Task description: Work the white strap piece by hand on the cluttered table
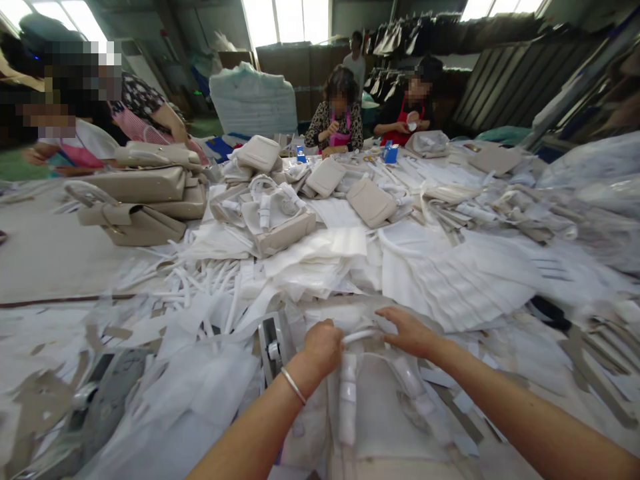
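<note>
The fingers of the left hand (323,347) are curled shut around the white wrapped handle (361,335) of a pale bag (380,413). The fingers of the right hand (407,331) lie bent over the other end of that handle, pressing down on it; I cannot tell if they go all the way around, because the picture is a bit blurry there. The two hands are close, with a short bit of handle between them. A thin silver bangle (293,385) sits on the left wrist.

The bag lies right in front of the person, at six o'clock on the big table (55,260). Its straps are wrapped in white foam.

At nine o'clock from the hands stands a grey tape holder (274,343), just beside the left hand. From ten to two o'clock there is a big heap of white wrapping sheets (450,280). Farther off at eleven o'clock is a stack of beige bags (145,200). At twelve o'clock, across the table, two people in red aprons (340,120) sit working. Another person (75,127) bends over at ten o'clock.
</note>
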### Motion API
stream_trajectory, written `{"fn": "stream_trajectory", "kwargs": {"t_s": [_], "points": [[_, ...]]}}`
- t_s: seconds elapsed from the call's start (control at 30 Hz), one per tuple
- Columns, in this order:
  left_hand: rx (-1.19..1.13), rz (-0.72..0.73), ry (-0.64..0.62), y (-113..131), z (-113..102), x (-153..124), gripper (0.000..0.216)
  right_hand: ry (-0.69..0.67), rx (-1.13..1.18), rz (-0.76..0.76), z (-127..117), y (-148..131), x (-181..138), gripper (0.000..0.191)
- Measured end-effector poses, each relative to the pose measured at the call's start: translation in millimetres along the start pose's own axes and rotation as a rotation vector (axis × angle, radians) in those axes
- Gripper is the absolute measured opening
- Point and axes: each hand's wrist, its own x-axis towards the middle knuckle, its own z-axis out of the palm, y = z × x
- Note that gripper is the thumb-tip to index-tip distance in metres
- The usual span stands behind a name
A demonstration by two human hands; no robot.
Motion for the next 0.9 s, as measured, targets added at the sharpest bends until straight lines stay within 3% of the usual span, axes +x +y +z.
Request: {"fn": "stream_trajectory", "kwargs": {"t_s": [0.07,0.17,0.3,0.4,0.63,0.8,0.9], "points": [[-0.046,-0.029,0.003,6,-3,6,0.026,-0.051,-0.043,-0.118,-1,-10,7,0.070],[-0.180,-0.076,-0.007,17,-4,16,0.025,-0.142,-0.131,-0.132,6,-22,18,0.074],[-0.327,-0.169,-0.037,26,4,29,0.023,-0.123,-0.247,-0.038,15,-26,27,0.034],[-0.365,-0.196,0.018,26,12,35,0.026,-0.102,-0.272,-0.029,14,-26,28,0.021],[-0.219,-0.131,0.171,41,27,17,0.025,-0.206,-0.007,-0.281,0,-3,24,0.039],[0.037,-0.249,-0.092,65,19,18,0.026,-0.285,0.211,-0.264,-1,23,33,0.041],[0.068,-0.344,-0.150,73,15,30,0.027,-0.296,0.287,-0.239,3,31,42,0.047]]}}
